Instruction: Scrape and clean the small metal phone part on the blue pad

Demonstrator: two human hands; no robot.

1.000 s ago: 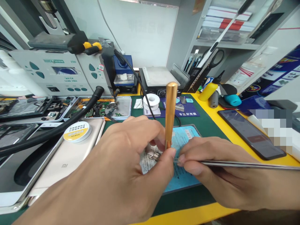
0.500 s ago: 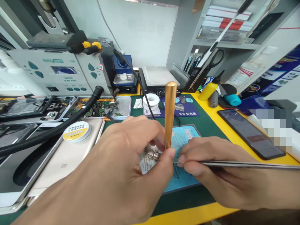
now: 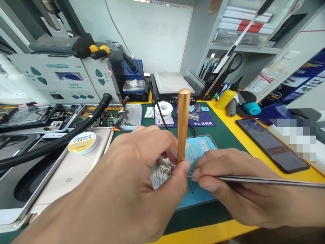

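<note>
Gold handle (image 3: 183, 125) edged leftward; left hand (image 3: 137, 173) pinching it, right hand (image 3: 233, 169) clasping likely tweezers (image 3: 259, 180); green mat (image 3: 203, 217), shelf (image 3: 248, 48).

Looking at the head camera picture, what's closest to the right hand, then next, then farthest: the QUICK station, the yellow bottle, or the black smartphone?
1. Black smartphone: beside the right hand, toward the right.
2. Yellow bottle: farther back, right side.
3. QUICK station: back left.

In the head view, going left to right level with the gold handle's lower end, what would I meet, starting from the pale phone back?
Pale phone back → left hand → gold handle → right hand → black phone.
</note>
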